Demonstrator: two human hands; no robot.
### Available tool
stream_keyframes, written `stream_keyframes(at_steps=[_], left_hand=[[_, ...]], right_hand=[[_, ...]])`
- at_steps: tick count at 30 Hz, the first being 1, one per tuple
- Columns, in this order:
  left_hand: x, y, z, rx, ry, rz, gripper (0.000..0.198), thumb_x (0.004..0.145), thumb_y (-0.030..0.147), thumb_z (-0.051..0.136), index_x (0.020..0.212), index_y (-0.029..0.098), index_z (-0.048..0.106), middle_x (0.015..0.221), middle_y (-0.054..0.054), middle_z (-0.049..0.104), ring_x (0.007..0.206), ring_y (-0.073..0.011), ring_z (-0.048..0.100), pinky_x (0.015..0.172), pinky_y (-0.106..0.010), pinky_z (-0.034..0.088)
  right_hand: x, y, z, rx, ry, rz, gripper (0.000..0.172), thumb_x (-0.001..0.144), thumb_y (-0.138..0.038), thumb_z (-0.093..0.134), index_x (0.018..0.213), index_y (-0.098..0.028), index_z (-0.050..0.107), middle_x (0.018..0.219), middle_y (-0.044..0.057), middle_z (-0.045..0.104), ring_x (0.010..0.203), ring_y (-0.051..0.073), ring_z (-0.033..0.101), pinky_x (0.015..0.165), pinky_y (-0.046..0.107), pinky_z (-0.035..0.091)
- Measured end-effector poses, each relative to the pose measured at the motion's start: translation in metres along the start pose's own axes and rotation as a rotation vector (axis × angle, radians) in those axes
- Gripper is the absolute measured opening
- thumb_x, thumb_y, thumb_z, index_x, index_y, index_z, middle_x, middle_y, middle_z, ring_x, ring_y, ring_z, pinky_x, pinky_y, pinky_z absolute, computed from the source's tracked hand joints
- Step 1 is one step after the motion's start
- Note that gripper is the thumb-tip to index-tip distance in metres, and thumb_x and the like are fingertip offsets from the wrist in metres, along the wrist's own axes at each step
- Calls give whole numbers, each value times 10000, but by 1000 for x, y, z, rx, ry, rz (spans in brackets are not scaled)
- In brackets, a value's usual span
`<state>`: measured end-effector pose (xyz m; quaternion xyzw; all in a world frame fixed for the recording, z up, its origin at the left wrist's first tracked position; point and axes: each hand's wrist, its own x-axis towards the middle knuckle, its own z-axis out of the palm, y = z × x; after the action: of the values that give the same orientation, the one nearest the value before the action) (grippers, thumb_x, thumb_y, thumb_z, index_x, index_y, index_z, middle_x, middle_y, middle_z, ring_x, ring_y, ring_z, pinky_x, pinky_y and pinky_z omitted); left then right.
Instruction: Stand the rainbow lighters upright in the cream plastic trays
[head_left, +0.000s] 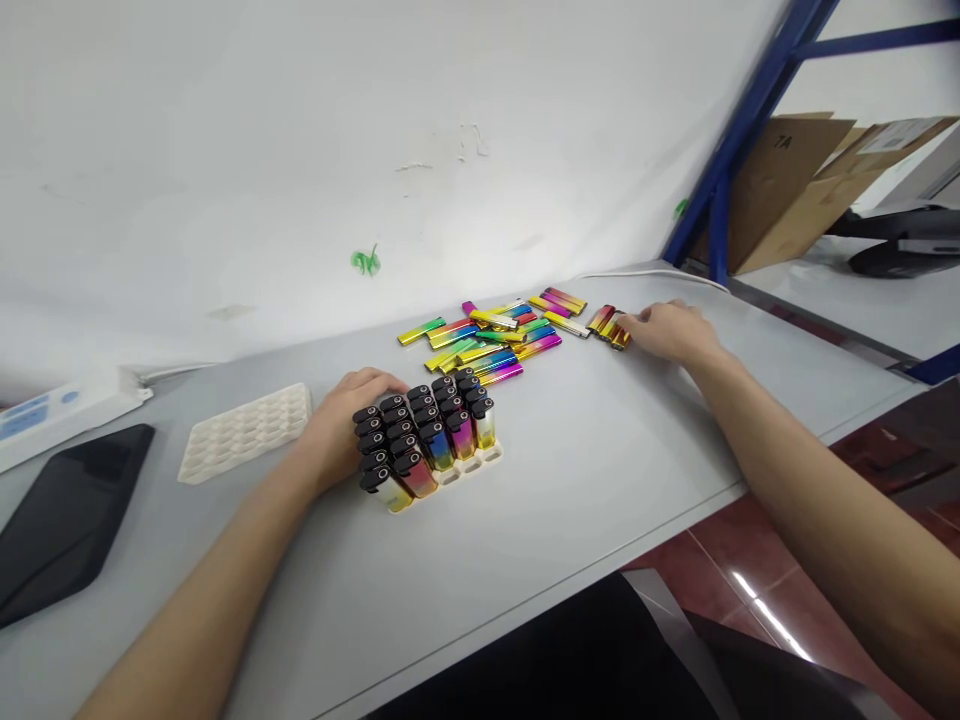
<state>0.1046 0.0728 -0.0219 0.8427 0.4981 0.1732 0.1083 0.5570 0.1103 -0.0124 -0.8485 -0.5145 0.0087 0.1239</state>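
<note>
A pale tray (471, 466) stands upright on the desk, holding rows of lighters (439, 445) with black tops and shiny coloured bodies. Several slots along its front right edge are vacant. My left hand (341, 420) curls around the tray's left and back side; the lighters hide its thumb and some fingertips. My right hand (667, 330) is at the far right, its fingers closed on a small row of red-and-gold lighter sleeves (609, 326) lying on the desk. Between my hands, near the wall, lies a loose pile of shiny multicoloured lighter sleeves (491, 340).
Left of my left hand lies a second pale tray (244, 430) with many slots. A black phone (71, 515) and a white box (64, 415) sit farther left. The wall bounds the desk (570, 470) behind; a blue metal frame (720, 220) and cardboard boxes (802, 190) stand right.
</note>
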Motion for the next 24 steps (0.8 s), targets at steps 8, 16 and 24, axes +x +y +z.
stream_keyframes(at_steps=[8,16,24], left_hand=[[1,4,-3,5,-8,-9,373,757,273,543,1102,236,681,1186,-63,677,1139,-271,609,986,-379,510],[0,5,-3,8,2,-2,334,795,262,518,1082,239,686,1169,-59,672,1131,-266,604,984,-384,498],[0,3,-2,27,-12,-15,357,771,258,539,1102,257,674,1205,-58,670,1138,-260,612,984,-367,504]], right_hand=[[0,2,-2,-42,-44,-35,592,908,-668,541,1084,-138,739,1267,249,630,1232,418,568,967,496,474],[-5,-2,-1,83,43,-19,532,939,-597,565,1196,-134,620,1131,202,708,1112,345,653,885,431,500],[-25,-3,-17,-36,-70,38,706,823,-808,513,1132,-189,654,962,180,725,941,378,679,742,457,498]])
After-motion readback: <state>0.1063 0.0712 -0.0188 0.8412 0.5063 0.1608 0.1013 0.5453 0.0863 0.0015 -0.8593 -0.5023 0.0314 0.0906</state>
